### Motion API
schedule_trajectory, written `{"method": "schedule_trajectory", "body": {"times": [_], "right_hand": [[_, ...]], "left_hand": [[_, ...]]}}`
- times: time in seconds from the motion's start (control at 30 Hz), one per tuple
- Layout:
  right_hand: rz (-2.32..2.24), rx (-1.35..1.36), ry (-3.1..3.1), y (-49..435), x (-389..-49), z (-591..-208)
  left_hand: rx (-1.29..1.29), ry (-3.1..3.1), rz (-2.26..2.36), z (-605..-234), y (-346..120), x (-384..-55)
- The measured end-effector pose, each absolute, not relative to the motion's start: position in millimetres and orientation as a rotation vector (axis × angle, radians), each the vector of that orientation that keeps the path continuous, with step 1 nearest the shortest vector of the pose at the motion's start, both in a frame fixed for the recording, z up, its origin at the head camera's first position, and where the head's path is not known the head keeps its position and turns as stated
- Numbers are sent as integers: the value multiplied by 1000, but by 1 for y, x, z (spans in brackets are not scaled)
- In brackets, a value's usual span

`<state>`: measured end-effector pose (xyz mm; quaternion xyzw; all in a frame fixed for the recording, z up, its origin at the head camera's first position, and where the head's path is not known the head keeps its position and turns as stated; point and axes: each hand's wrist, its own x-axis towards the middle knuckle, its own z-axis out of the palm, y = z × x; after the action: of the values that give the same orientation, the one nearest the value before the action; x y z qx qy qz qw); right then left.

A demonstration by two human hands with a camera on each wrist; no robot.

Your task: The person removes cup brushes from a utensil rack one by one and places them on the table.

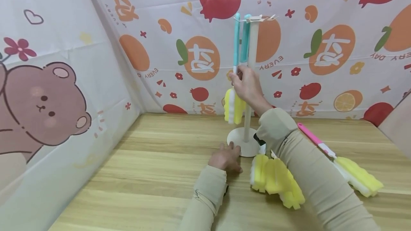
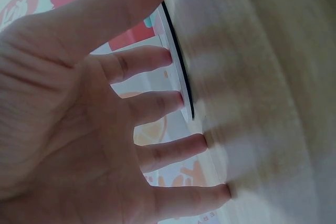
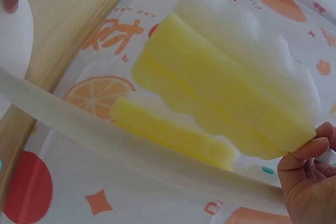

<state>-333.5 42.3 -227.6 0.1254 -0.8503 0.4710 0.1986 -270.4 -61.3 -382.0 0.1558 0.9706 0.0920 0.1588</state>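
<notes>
A sponge bottle brush (image 1: 236, 42) with a teal handle and a yellow-and-white head hangs at the top of a cream stand (image 1: 253, 42). My right hand (image 1: 248, 85) pinches this brush just above its sponge head. Beside it hangs a second teal-handled brush (image 1: 245, 40); its yellow head (image 3: 173, 135) shows behind the pole in the right wrist view. Down at the stand's round base (image 1: 237, 136), my left hand (image 1: 225, 158) has its fingers spread, two of them touching the rim and the others on the table.
Yellow sponge heads (image 1: 277, 177) lie right of the base, partly under my right sleeve, which hides their handles. Farther right lies a pink-handled sponge brush (image 1: 356, 175). A fruit-printed cloth (image 1: 154, 92) hangs behind the wooden table (image 1: 144, 174), and a bear-printed sheet (image 1: 106, 81) stands left.
</notes>
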Motion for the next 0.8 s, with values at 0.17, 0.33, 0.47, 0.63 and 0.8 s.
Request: {"method": "schedule_trajectory", "body": {"times": [0.17, 0.33, 0.47, 0.63, 0.8], "right_hand": [[1266, 354, -2412, 43, -332, -220], [1248, 369, -2443, 44, -329, -220], [1254, 384, -2458, 44, -327, -221], [1281, 396, -2472, 45, -323, -223], [1303, 427, -2436, 48, -319, -227]], "left_hand": [[444, 2771, 261, -381, -62, -271], [444, 2769, 261, -382, -61, -269], [457, 2777, 249, -382, -60, -269], [438, 2770, 255, -382, -60, -269], [421, 2753, 278, -382, -61, -271]]}}
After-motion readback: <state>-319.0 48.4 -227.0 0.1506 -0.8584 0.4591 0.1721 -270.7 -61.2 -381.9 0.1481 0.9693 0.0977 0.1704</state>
